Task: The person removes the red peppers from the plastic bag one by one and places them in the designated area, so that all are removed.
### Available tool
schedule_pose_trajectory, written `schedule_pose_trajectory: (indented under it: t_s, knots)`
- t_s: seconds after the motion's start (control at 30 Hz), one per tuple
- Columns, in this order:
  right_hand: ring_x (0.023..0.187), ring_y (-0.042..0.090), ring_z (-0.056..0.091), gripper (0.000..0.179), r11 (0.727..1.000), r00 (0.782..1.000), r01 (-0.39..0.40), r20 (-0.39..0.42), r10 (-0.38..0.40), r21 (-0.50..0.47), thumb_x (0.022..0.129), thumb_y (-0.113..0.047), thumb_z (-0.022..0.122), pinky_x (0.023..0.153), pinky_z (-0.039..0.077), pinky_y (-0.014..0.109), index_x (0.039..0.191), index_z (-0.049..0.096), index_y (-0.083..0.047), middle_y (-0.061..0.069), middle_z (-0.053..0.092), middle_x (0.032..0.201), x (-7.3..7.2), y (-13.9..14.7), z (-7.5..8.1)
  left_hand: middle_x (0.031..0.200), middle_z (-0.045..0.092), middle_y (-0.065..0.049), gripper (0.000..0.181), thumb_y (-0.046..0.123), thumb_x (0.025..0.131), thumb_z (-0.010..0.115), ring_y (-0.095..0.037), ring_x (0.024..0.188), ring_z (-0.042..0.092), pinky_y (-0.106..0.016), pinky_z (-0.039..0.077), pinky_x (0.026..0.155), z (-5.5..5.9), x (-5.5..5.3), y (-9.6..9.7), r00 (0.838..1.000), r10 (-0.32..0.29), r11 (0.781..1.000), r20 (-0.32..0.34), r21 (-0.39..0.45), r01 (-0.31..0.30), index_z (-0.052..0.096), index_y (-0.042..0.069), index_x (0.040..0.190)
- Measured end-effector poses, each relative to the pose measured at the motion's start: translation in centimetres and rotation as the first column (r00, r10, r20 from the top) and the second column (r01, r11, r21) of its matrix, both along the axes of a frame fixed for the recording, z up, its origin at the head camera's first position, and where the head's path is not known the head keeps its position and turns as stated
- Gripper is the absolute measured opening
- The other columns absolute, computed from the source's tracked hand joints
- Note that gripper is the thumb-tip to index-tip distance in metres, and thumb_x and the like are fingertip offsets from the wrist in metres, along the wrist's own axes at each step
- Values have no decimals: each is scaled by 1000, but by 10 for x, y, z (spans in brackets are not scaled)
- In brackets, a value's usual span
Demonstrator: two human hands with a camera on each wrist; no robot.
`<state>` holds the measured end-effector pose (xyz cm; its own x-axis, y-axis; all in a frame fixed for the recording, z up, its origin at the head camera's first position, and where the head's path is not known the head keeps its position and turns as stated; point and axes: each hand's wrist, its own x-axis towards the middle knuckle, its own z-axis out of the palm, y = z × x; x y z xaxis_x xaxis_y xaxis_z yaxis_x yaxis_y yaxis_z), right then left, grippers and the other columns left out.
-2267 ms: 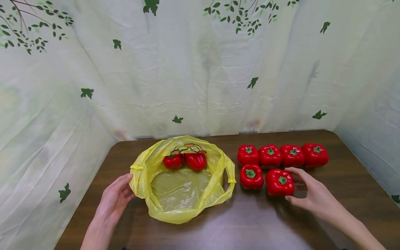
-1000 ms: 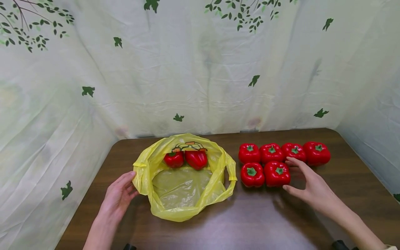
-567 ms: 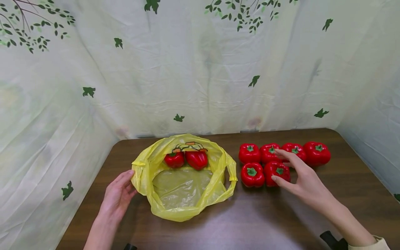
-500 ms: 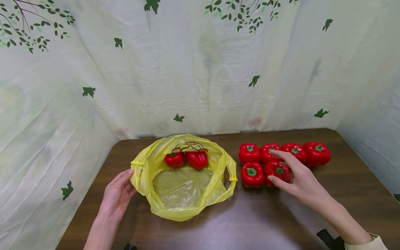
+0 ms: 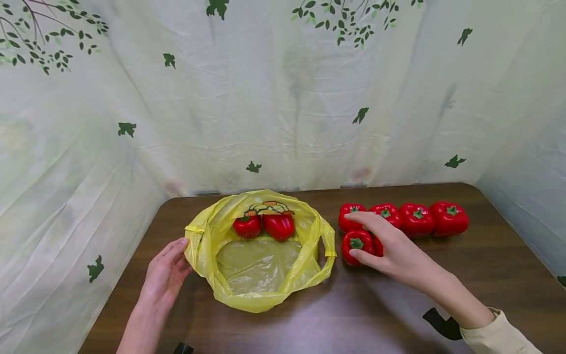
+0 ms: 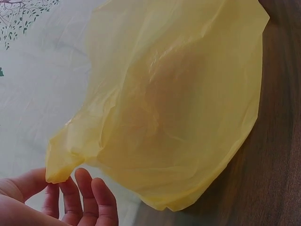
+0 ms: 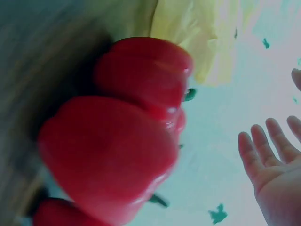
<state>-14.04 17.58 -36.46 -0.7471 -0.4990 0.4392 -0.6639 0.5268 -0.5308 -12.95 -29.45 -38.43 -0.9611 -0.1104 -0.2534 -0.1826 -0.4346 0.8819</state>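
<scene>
My left hand pinches the left handle of a yellow plastic bag between thumb and fingers; the left wrist view shows the bag's gathered corner in that pinch. Inside the wide-mouthed bag lie two red bell peppers. My right hand hovers over the front row of peppers, thumb and fingers spread, with its fingertips around the front-left bell pepper. Behind the hand, a second front bell pepper is mostly hidden. In the right wrist view, the palm faces the peppers, apart from them.
A back row of several red bell peppers stands close together at the right of the brown table. The bag's right handle loops near the front-left pepper. A leaf-print cloth hangs behind and along the sides.
The front-right pepper was shifted back and left beside its neighbour, and my right hand let it go. That hand then moved left above the front row. The left hand stays at the bag.
</scene>
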Motion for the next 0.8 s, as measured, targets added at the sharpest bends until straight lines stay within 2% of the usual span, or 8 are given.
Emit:
schedule_pose_trajectory:
  t_s: [0.13,0.43,0.63,0.8]
  knots:
    - [129,12,44,63,998,998,-56,44,55,40,87,-25,78,102,43,35,142,47,-25,-10,49,139,-5,-13,12,97,70,4,15,16,101,57,-11,87,65,-30,51,75,0,-1,0,1000,-6,1000,-6,0,6,72,16,97]
    - [126,9,42,59,973,975,-198,124,184,116,92,-29,72,99,44,34,144,43,-28,-15,44,141,-21,-44,31,97,70,4,14,17,101,58,-11,87,65,-29,52,75,2,-2,1,1000,-8,1000,0,0,8,71,16,97]
    - [132,8,38,55,953,957,-256,180,227,161,94,-30,68,104,40,36,144,45,-27,-13,43,144,-35,-71,37,97,70,4,13,17,101,58,-11,87,65,-29,52,75,2,-1,1,1000,-3,1000,1,4,3,71,16,97]
    - [132,9,40,50,939,940,-307,205,273,156,95,-27,67,106,38,36,141,49,-20,-10,47,141,-51,-96,35,97,70,4,15,17,101,58,-11,87,65,-29,51,75,1,-1,2,1000,-7,1000,-1,11,7,72,16,96]
